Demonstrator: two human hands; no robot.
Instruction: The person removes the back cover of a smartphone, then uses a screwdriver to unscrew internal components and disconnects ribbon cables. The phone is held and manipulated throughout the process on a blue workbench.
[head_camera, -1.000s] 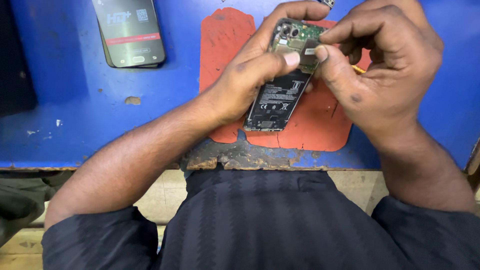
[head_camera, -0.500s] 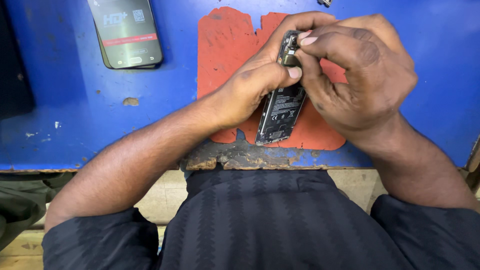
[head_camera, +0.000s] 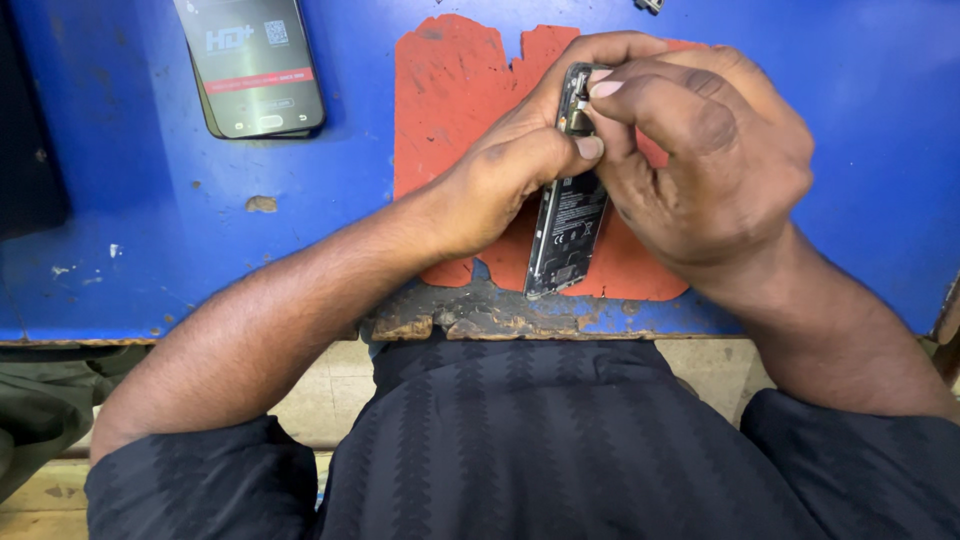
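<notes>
Head view, single frame, looking down past a dark patterned shirt (head_camera: 560, 450) to a worn workplace.

Opened phone (head_camera: 566, 215): back cover off, battery and inner parts exposed, held on edge and tilted, near end low by the chipped near edge of the tabletop, far end raised. Positioned over the red mat (head_camera: 450, 110), right of centre, between both hands.

Left hand (head_camera: 510, 165): reached in from near left, grip closed round the phone's left edge, thumb pressed across the exposed inside, fingers wrapped behind the far end.

Right hand (head_camera: 715, 165): came in from near right, grip curled shut at the phone's far end, thumb and forefinger pinched together on a small metallic part at the top of the frame; exact nature of that part too small to tell. Remaining fingers folded over the phone's right side.

Red mat: ragged at the far edge, scuffed, flat on the blue tabletop (head_camera: 140, 230), partly hidden under both hands.

Second phone (head_camera: 252, 65): face up, dark screen with a label film, well apart at far left, lying on another dark slab.

Small metal piece (head_camera: 650, 5): far edge, cut off by frame.

Blue tabletop: paint scratched and flaked, near edge bare and worn.
</notes>
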